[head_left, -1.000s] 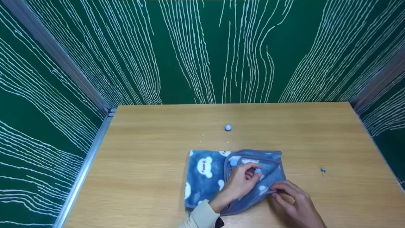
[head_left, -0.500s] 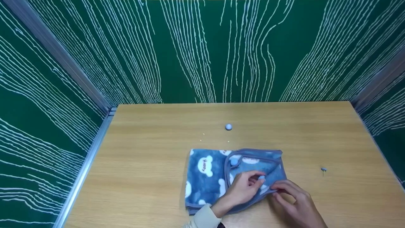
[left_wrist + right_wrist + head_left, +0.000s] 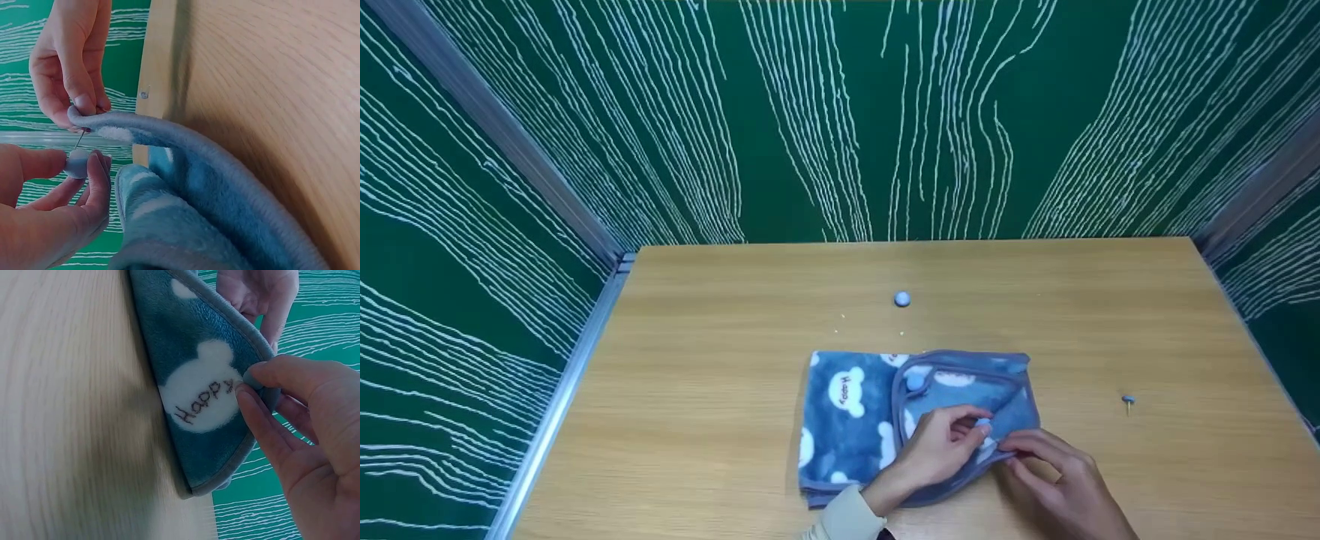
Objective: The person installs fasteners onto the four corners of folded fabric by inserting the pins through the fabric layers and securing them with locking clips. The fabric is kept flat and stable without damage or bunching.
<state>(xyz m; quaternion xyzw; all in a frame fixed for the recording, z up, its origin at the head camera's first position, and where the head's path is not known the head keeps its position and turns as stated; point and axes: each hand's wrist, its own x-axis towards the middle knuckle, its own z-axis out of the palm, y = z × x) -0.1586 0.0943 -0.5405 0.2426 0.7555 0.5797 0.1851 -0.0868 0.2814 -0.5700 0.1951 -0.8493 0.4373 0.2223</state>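
Note:
A folded blue fleece blanket (image 3: pixel 851 442) with white bear-head patches lies on the table. My left hand (image 3: pixel 931 448) pinches the round light-blue head of a pin (image 3: pixel 77 163) between thumb and fingers. The pin's thin needle points at the blanket's raised edge, and its tip reaches the cloth there. My right hand (image 3: pixel 1061 476) grips that edge, lifting the corner off the table. In the right wrist view, a small grey-blue piece (image 3: pixel 253 378) shows between right thumb and fingertip against the cloth. Another light-blue round head (image 3: pixel 915 382) sits on the blanket's upper fold.
A small light-blue ball-shaped piece (image 3: pixel 901 299) lies behind the blanket, near several tiny white specks. To the right stands a blue-headed pin (image 3: pixel 1128 400). Green panels with white wavy lines (image 3: pixel 802 120) enclose the wooden table (image 3: pixel 697 375) at the back and sides.
My left hand has moved slightly right and toward the front with the pin, closer to the blanket edge. My right hand keeps its hold on the edge, almost still.

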